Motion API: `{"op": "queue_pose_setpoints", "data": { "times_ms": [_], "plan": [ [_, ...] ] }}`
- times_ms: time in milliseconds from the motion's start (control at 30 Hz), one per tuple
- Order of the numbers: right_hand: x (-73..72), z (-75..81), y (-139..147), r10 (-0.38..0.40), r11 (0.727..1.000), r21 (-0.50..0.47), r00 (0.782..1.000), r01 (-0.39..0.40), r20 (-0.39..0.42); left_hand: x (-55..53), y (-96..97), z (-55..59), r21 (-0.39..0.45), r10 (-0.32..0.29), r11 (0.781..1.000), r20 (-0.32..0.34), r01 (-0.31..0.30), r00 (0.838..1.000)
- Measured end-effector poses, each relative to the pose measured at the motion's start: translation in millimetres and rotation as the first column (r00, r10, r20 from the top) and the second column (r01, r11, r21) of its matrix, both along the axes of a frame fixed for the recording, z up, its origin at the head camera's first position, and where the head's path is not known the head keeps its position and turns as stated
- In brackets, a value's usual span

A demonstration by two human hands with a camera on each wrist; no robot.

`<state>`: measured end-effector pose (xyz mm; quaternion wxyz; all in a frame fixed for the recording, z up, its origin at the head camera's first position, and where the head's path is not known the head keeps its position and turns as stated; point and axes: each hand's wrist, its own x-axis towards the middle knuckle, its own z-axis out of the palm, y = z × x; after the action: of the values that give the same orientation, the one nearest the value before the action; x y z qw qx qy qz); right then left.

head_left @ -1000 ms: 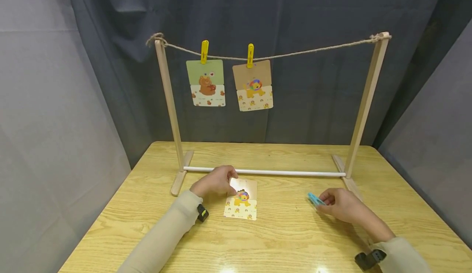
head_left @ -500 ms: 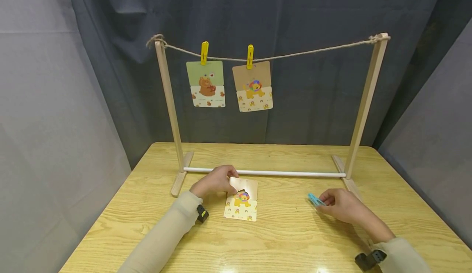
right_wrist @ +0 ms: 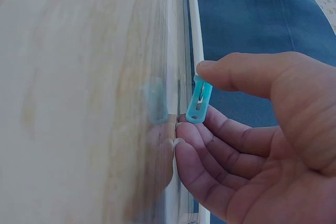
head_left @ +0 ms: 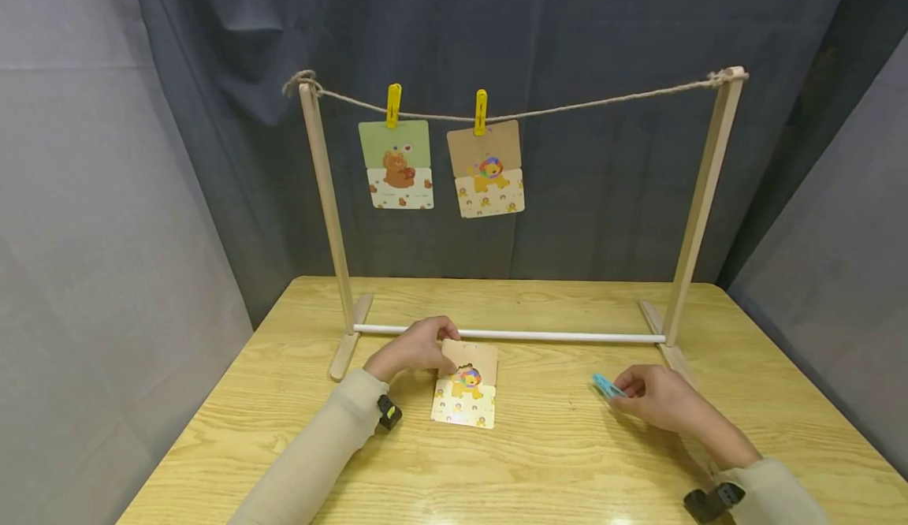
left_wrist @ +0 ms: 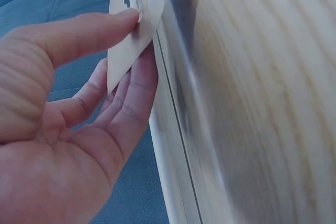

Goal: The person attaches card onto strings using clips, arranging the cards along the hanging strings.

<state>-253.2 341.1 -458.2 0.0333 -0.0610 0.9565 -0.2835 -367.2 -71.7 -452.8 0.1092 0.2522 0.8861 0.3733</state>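
Note:
My left hand (head_left: 418, 348) pinches the upper left edge of a lion card (head_left: 468, 407) low over the wooden table, with the thumb on its printed face. In the left wrist view the card (left_wrist: 123, 59) sits between that thumb and the fingers behind it. To the right, my right hand (head_left: 656, 395) holds a light blue clothespin (head_left: 606, 385) just above the table. The right wrist view shows the clothespin (right_wrist: 199, 100) between thumb and fingers. Two cards, a bear card (head_left: 397, 166) and another lion card (head_left: 487, 169), hang from the rope on yellow clothespins.
A rope (head_left: 596, 105) is tied between two wooden posts, with the right post (head_left: 705, 202) behind my right hand. A white rod (head_left: 553, 336) joins their feet just beyond both hands. Behind the table (head_left: 539, 462) hangs a dark curtain (head_left: 603, 210).
The lion card in my left hand has shifted very slightly right, and the glare on it has changed. Both hands keep their hold. The head view has tilted up a little.

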Motion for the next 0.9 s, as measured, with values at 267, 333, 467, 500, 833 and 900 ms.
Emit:
{"op": "queue_pose_setpoints", "data": {
  "times_ms": [267, 333, 467, 500, 833, 900],
  "plan": [
    [0.3, 0.4, 0.3, 0.006, 1.000, 0.008, 1.000, -0.006, 0.000, -0.5, 0.0, -0.4, 0.014, 0.002, 1.000, 0.010, -0.003, 1.000],
    [0.6, 0.6, 0.1, 0.007, 1.000, 0.011, 1.000, -0.007, -0.004, -0.2, 0.1, 0.5, 0.018, 0.007, 1.000, 0.005, -0.007, 1.000],
    [0.8, 0.7, 0.2, 0.010, 1.000, 0.017, 1.000, -0.010, -0.009, 0.5, 0.3, 2.2, 0.022, 0.006, 1.000, -0.018, -0.005, 1.000],
    [0.7, 0.6, 0.3, 0.010, 1.000, 0.017, 1.000, -0.010, -0.010, 0.8, 0.3, 3.1, 0.022, 0.005, 1.000, -0.023, -0.005, 1.000],
    [1.0, 0.8, -0.2, -0.001, 1.000, 0.009, 1.000, 0.001, -0.007, 0.9, 1.1, 5.9, 0.027, -0.001, 1.000, -0.042, 0.003, 0.999],
    [1.0, 0.6, -0.2, -0.002, 1.000, 0.006, 1.000, 0.002, -0.004, 0.9, 1.0, 6.0, 0.023, -0.001, 1.000, -0.046, 0.002, 0.999]
  ]
}}
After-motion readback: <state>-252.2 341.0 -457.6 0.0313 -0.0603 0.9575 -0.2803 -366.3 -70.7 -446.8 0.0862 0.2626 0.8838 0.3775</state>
